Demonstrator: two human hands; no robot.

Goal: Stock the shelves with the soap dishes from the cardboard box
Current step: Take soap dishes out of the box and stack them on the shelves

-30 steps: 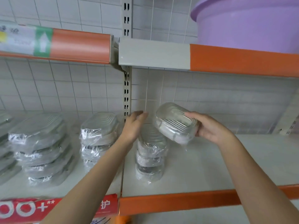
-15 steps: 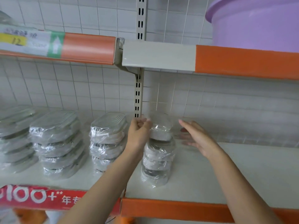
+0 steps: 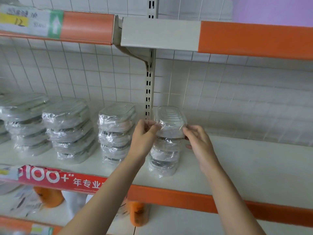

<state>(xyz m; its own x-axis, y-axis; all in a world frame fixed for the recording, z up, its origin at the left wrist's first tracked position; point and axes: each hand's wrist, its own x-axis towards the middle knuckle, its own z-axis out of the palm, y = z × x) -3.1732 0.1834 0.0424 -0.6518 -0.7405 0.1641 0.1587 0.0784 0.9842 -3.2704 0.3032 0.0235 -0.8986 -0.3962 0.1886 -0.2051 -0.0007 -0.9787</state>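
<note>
A plastic-wrapped soap dish [image 3: 170,122] sits on top of a stack of soap dishes [image 3: 164,156] on the white shelf [image 3: 245,167], just right of the upright post. My left hand [image 3: 144,138] pinches the top dish's left edge. On the other side, my right hand [image 3: 199,143] grips its right edge. Both forearms reach up from the bottom of the view. The cardboard box is out of sight.
Three more stacks of wrapped soap dishes [image 3: 116,131] [image 3: 69,129] [image 3: 25,122] line the shelf to the left. The slotted post [image 3: 149,92] rises behind. An orange-edged upper shelf [image 3: 254,38] overhangs, with a purple tub [image 3: 279,9] on it. Orange bottles [image 3: 138,214] stand on the shelf below.
One second ago my right hand carried the dish tilted in the air. It now lies on top of the stack with both hands on its edges.
</note>
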